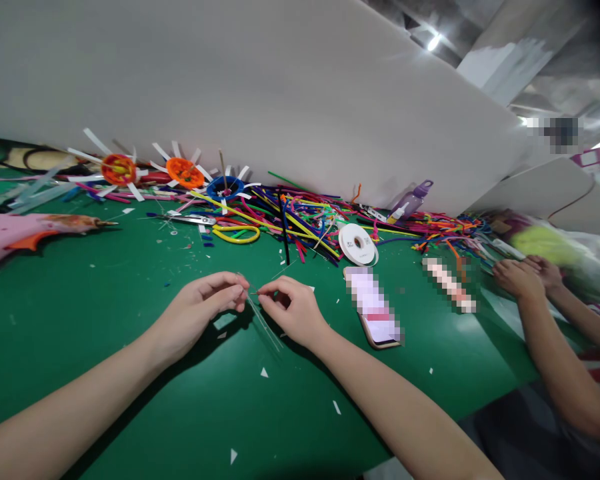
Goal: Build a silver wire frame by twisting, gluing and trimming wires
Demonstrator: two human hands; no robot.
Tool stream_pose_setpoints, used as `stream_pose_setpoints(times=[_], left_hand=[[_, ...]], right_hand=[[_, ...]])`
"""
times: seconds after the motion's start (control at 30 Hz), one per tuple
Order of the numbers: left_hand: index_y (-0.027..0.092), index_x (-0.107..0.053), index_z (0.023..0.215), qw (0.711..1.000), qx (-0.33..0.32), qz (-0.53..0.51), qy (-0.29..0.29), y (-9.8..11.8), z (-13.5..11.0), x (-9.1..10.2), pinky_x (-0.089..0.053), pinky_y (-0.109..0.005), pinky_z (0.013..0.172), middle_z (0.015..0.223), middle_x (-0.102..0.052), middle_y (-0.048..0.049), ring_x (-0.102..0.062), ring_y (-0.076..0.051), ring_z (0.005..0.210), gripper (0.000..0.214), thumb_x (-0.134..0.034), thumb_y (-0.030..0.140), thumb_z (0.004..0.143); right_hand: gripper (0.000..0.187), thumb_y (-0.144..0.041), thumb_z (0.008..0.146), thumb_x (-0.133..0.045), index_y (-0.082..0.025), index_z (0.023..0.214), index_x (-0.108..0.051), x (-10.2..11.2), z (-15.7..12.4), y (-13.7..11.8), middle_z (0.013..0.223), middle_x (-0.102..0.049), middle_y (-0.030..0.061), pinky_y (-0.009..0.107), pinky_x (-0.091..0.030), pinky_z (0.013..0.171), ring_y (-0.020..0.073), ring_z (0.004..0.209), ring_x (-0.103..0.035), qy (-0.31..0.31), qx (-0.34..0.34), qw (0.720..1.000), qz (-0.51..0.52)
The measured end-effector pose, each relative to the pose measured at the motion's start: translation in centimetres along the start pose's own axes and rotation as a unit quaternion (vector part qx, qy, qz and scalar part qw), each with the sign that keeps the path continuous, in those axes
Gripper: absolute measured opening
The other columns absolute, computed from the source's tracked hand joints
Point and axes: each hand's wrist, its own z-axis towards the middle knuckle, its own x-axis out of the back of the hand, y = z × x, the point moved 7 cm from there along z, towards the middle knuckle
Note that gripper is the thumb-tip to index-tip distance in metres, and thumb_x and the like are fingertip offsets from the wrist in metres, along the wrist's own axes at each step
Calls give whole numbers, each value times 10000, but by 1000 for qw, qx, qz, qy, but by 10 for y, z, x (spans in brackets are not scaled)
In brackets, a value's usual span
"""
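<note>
Between the thumb and fingers of my left hand [213,297] is a small bunch of thin, clear strands [266,324]. They hang down to the right over the green table, and their exact kind is too fine to tell. Close beside it, my right hand [296,310] is closed in a pinch at the upper part of the bunch, apparently on one thin strand. Behind the hands lie scissors [236,234] with yellow handles, touching a heap of coloured pipe cleaners [305,220]. A white spool [357,244] leans at the heap's front edge.
A pink glue gun [40,230] lies at the left. Orange and blue round pieces with white strips [185,172] rest along the white partition [230,80]. A phone [375,313] is right of my hands. A co-worker's hands [525,277] are at the far right, near a purple bottle [413,200].
</note>
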Motion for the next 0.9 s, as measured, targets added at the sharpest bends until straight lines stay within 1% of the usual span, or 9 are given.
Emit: stream_pose_setpoints(times=[0.17, 0.47, 0.57, 0.7, 0.9], left_hand=[[205, -677, 847, 1000, 4, -7, 9, -1, 1, 2, -459, -221, 690, 763, -637, -1, -578, -107, 700, 140, -681, 309, 754], [203, -659, 856, 1000, -10, -3, -5, -2, 1, 2, -441, -197, 684, 766, -623, 16, -569, -86, 696, 115, -656, 293, 786], [195, -649, 860, 1000, -24, 9, -15, 1, 1, -1, -434, -198, 684, 749, -616, 17, -565, -84, 692, 110, -640, 287, 800], [187, -636, 854, 998, -46, 31, -32, 7, 2, -6, -431, -209, 682, 736, -603, 18, -557, -87, 687, 103, -620, 280, 812], [168, -614, 850, 996, -59, 35, -52, 11, 4, -10, -422, -223, 665, 697, -589, 12, -549, -99, 675, 100, -588, 261, 822]], right_hand=[[107, -199, 817, -572, -187, 864, -666, 1, 0, -2, 741, -594, -12, 204, -400, 561, 78, 553, -479, 5, 13, 1000, 9], [99, -202, 824, -574, -179, 867, -660, 2, 0, -1, 754, -595, -10, 202, -394, 553, 73, 550, -479, 1, 16, 1000, 4], [100, -205, 830, -572, -174, 866, -659, 3, 1, -1, 757, -596, -2, 209, -397, 560, 80, 566, -489, -3, 21, 1000, 1], [101, -190, 831, -570, -174, 874, -659, 3, 2, -3, 758, -602, 9, 222, -404, 593, 97, 612, -509, -18, 44, 999, -9], [97, -194, 837, -560, -178, 873, -648, 6, 1, -1, 748, -592, 9, 224, -399, 561, 93, 575, -494, -12, 61, 998, -9]])
